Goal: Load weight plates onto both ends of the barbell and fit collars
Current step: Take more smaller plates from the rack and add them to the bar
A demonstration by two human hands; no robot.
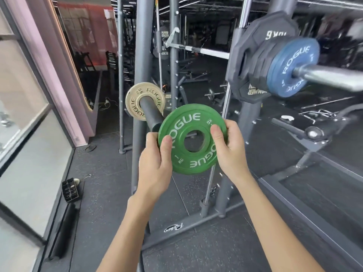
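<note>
**Green Plate Held Two-Handed at the Peg Tip**

At centre frame, you are gripping the green plate [193, 160] with both hands. Your left hand [157, 163] is pinching its lower-left rim, thumb on the face and fingers behind. Your right hand [229, 152] is pinching the right rim the same way. These opposed grips are holding the disc upright and leaving its bore unobstructed, ready for sighting onto a shaft.

Just behind the plate's upper-left edge, the black peg [151, 112] is pointing toward you. The plate is overlapping its tip; whether they are touching cannot be told. Farther back on the peg, a cream plate [133, 101] is sitting.

At upper right, the barbell sleeve [330, 77] is carrying black plates [259, 61] with a blue plate [288, 69] outermost, and bare chrome is projecting beyond. No collar is showing there, so that end is probably awaiting this plate.
</note>
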